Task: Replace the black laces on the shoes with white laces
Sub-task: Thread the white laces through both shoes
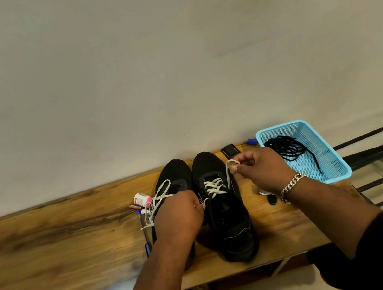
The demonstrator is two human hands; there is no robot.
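Already, in the head view, both black shoes stand side by side at the lower middle of the frame on the wooden table (50,244), toes toward the wall. The right shoe (227,214) carries a few crossed rows of white lace (214,188) over its lower eyelets. The right hand (263,170), just right of the toe, has fingers curled and pinches one lace end pulled up and outward. The left hand (179,212), between the two shoes, is closed too, apparently gripping the other end near the eyelets, though the fingertips are hidden. The left shoe (173,180) lies partly under that hand, its white lace (159,198) loose across the tongue. The black laces (289,147) lie coiled in the blue basket (336,171) at the right.

To do this step well, I judge both ends should be drawn evenly, so the crossings sit flat and the two tails match in length. Pulling up and away from the eyelet row, as the right hand does, should take slack out without twisting the flat lace. The next eyelet wants the tip fed from beneath, the shoe steadied by the other hand. Small bottles and pens (142,203) lie just left of the shoes; a loose tail could sweep them.
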